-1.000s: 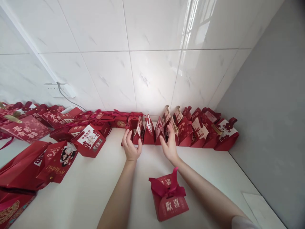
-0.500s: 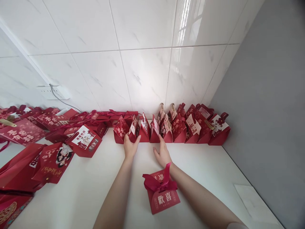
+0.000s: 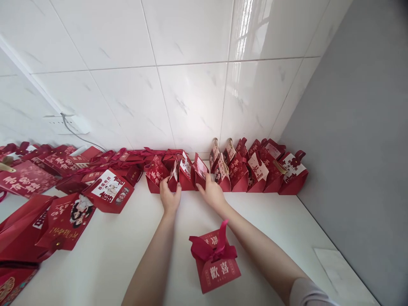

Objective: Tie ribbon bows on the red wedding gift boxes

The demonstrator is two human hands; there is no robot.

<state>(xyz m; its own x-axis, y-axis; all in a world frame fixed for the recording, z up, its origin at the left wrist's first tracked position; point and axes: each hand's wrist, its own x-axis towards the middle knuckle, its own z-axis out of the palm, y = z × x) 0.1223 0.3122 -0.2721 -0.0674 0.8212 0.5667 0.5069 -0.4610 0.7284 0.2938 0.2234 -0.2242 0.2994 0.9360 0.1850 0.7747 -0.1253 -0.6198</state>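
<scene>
Both our hands work at the row of boxes [image 3: 255,170] along the wall. Our left hand [image 3: 170,197] is clamped on a small red box [image 3: 174,175]. Our right hand [image 3: 212,193] grips the neighbouring box [image 3: 199,169] just beside it. The hands are apart. A ribbon box [image 3: 216,265] stands on the bench [image 3: 105,263] behind the hands, between our forearms.

Glossy white marble-look wall tiles [image 3: 191,97] beyond the grip, window reflection [image 3: 250,25] above-right, grey wall [image 3: 360,127] to the right, white countertop [image 3: 105,263] beneath, socket with cable [image 3: 68,123] far left.
</scene>
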